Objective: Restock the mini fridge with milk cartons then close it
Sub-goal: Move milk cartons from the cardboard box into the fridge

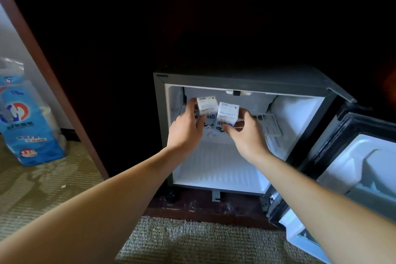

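Observation:
A small dark mini fridge stands open inside a dark cabinet, its white interior lit. Both my arms reach into it at the level of the wire shelf. My left hand grips a white milk carton from its left side. My right hand grips a second white milk carton just to the right of the first. The two cartons stand upright and nearly touch. The fridge door hangs open at the right. The fridge floor below the cartons is bare.
A blue and white wrapped pack of paper rolls stands on the carpet at the left, beside a brown cabinet panel. Patterned carpet lies in front of the fridge. The open door takes up the lower right.

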`<action>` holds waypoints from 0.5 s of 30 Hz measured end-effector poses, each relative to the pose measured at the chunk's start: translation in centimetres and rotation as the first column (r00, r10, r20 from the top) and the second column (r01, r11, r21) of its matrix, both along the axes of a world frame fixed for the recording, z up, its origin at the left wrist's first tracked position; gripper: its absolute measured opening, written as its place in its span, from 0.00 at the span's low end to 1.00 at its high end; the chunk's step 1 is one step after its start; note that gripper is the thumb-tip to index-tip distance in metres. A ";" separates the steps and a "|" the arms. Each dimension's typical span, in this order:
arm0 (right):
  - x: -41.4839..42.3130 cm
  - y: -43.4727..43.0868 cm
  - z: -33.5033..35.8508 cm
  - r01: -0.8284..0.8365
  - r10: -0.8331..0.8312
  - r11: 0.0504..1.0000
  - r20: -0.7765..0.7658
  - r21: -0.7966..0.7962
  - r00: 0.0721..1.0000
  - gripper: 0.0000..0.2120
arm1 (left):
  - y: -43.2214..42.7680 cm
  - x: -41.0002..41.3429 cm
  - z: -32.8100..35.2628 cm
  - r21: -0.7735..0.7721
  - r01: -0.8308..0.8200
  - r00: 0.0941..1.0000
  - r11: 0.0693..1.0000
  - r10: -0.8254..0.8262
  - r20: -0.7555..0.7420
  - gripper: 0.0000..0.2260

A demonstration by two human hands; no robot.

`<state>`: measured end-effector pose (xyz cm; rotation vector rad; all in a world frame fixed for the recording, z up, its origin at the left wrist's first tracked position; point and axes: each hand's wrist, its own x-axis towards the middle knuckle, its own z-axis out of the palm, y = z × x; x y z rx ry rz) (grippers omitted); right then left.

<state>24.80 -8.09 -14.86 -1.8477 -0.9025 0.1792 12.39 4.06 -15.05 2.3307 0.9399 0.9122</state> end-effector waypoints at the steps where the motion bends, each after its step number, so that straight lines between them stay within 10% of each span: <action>1: 0.2 0.3 -0.2 0.005 -0.005 1.000 -0.006 0.008 1.000 0.20 | 0.3 0.2 -0.3 -0.007 -0.007 1.000 1.000 0.007 -0.011 0.18; 15: 2.4 3.6 -3.3 0.017 -0.017 1.000 -0.019 0.018 1.000 0.16 | 2.8 3.0 -3.5 -0.098 0.009 0.997 0.995 -0.016 -0.074 0.26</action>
